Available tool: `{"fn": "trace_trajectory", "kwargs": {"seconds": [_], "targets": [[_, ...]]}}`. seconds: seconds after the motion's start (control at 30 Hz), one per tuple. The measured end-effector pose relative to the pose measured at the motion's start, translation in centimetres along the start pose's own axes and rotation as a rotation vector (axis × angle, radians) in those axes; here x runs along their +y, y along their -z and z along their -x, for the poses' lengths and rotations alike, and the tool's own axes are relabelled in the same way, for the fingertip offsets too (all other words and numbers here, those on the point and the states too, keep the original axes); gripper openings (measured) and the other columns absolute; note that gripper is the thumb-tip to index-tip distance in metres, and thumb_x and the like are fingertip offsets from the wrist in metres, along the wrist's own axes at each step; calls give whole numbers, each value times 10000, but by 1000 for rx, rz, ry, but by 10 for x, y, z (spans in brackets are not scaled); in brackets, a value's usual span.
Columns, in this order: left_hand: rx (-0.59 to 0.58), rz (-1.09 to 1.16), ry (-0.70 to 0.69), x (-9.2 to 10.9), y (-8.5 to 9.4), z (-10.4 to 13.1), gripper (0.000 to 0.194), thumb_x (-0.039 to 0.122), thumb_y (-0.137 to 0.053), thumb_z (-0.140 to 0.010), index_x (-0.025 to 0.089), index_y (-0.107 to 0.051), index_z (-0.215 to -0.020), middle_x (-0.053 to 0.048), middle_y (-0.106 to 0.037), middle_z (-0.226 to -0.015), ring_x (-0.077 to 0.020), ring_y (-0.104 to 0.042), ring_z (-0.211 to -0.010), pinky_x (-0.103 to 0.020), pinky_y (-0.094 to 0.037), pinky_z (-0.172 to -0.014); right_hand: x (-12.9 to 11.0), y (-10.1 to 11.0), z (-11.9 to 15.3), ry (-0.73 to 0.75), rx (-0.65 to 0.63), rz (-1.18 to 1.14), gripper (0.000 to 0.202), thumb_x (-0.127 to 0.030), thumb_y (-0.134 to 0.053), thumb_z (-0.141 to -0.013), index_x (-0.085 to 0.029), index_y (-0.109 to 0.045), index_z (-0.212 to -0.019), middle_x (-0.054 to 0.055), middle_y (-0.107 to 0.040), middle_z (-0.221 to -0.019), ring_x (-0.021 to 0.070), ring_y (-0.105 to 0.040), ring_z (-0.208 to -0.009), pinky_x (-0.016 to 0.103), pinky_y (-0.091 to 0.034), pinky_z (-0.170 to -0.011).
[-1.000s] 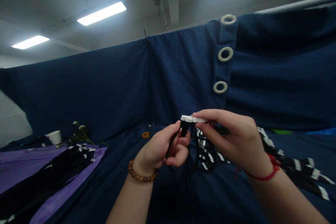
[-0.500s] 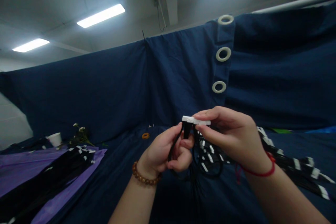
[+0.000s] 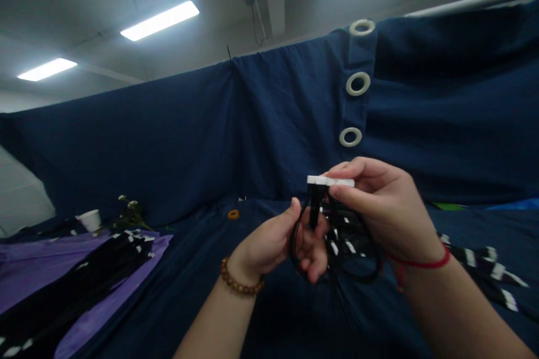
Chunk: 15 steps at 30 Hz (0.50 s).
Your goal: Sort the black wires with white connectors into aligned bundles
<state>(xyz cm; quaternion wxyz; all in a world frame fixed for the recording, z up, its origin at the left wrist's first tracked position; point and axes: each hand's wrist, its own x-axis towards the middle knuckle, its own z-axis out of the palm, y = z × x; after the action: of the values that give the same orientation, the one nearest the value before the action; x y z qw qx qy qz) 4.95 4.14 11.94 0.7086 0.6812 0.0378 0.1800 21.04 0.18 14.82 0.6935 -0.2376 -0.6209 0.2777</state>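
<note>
Between the thumb and fingers of my right hand (image 3: pixel 379 207), a white flat end piece (image 3: pixel 319 180) of a bundle of thin black cables (image 3: pixel 315 207) is pinched level. The cables hang down from it in loops. My left hand (image 3: pixel 282 241) is just below and to the left, its thumb apart from the curled fingers. A cable loop runs in front of its palm and around its fingers. Whether the fingertips touch the black strands cannot be told. Behind the hands lie more black cables with white tips, partly hidden.
On the left, a purple cloth (image 3: pixel 164 247) bears black cables with white ends (image 3: pixel 84 275). Behind it stand a white cup (image 3: pixel 90 220) and small flowers (image 3: pixel 131 210). An orange ring (image 3: pixel 233 215) lies on the dark blue cloth. More white-tipped cables (image 3: pixel 484 269) lie right. A blue curtain (image 3: pixel 168 146) hangs behind.
Both hands have shifted right, with the white end piece slightly higher. My left hand's fingers have loosened and its thumb has come away from the cables; the right hand keeps its pinch.
</note>
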Motion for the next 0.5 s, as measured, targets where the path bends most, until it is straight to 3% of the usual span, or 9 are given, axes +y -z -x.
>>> {"fn": "trace_trajectory", "kwargs": {"seconds": [0.13,0.27,0.33,0.4,0.5], "targets": [[144,-113,71,-4,-2,8,565,633,-129,-836,162,-437,-884,-68,-583,-667,-124,-512,-530,-210,-351,-481,-4,-2,2,-18,-30,16,129,-184,-706,-658,-141,-610,-735,43,-651,-796,109,-619,-667,181,-489,-569],[347,-371,32,2,-16,24,276,420,-499,-822,160,-464,-908,-17,-486,-758,-96,-441,-664,-200,-347,-584,-14,-4,10,-9,16,45,131,-192,-709,-649,-154,-619,-735,47,-653,-809,123,-618,-679,202,-494,-569],[382,-456,85,-1,-23,32,202,331,-562,-797,161,-471,-859,8,-439,-743,-75,-397,-648,-186,-321,-579,-22,-4,12,-16,71,39,129,-193,-711,-643,-167,-625,-735,47,-653,-804,129,-615,-672,217,-495,-569],[329,-450,253,-13,-32,41,201,346,-547,-803,162,-466,-814,28,-422,-666,-62,-385,-565,-188,-305,-526,-27,-3,11,-22,149,-2,144,-193,-717,-628,-175,-627,-739,38,-649,-777,123,-603,-644,222,-488,-561],[123,-328,464,-45,-57,61,280,417,-509,-815,140,-511,-782,24,-455,-565,-75,-424,-477,-203,-328,-459,-14,3,8,-128,233,-87,189,-220,-724,-613,-173,-616,-761,-2,-621,-696,80,-553,-567,189,-445,-526]]}}
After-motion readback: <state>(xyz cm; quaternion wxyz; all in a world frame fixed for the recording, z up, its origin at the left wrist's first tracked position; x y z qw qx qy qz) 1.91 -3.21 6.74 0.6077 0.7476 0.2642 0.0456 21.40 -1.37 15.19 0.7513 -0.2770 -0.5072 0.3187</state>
